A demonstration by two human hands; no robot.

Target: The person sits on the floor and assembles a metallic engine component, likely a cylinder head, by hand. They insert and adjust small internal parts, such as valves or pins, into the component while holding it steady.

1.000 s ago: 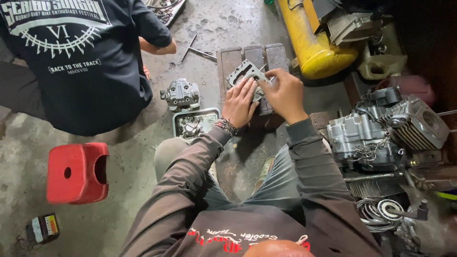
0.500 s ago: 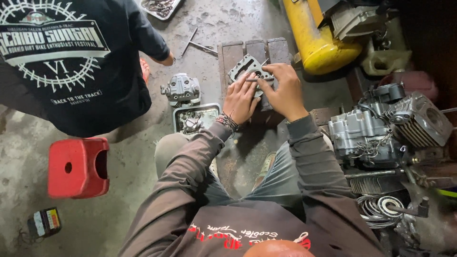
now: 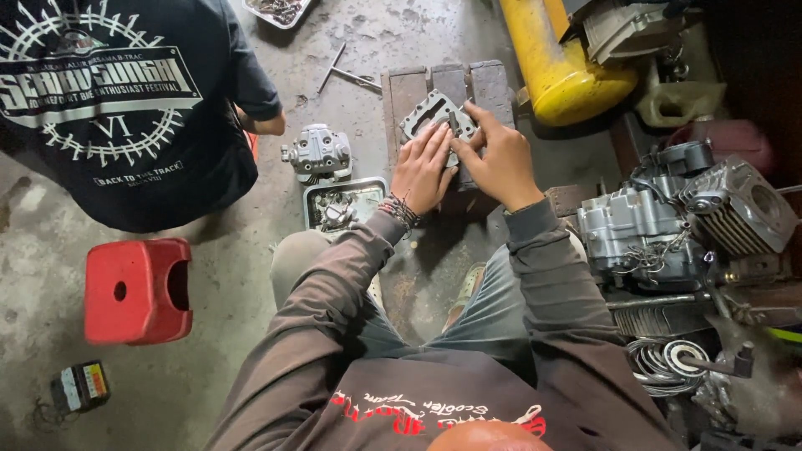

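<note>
Both hands are down on a grey metal engine cover (image 3: 434,113), a flat casting with cut-outs lying on a low wooden pallet (image 3: 489,79) on the concrete floor (image 3: 209,384). The left hand (image 3: 424,169) lies flat, fingers stretched out and pressing the cover's near edge. The right hand (image 3: 499,157) curls at the right side, fingers narrow and pinched around something small and dark there; a tool or a fastener, hard to say.

Risks from here, as a judgement: the cover rests on slatted boards, so a hard push could tip or slide it, and whatever small piece is pinched could drop into a gap between the slats. A fingertip near those sharp cut-outs could get nicked.

Just left of the pallet sits a cylinder head (image 3: 318,153), and nearer the knees a metal tray (image 3: 344,203) of small parts. To the right stands an engine block (image 3: 643,230) with a finned cylinder (image 3: 743,205), and behind it a yellow tank (image 3: 555,63). A red plastic stool (image 3: 138,288) sits at left, near another person in a dark printed shirt (image 3: 117,100).

The hands hide most of the cover's near half, the tray's contents are a blur, and the right edge falls off into shadow.
</note>
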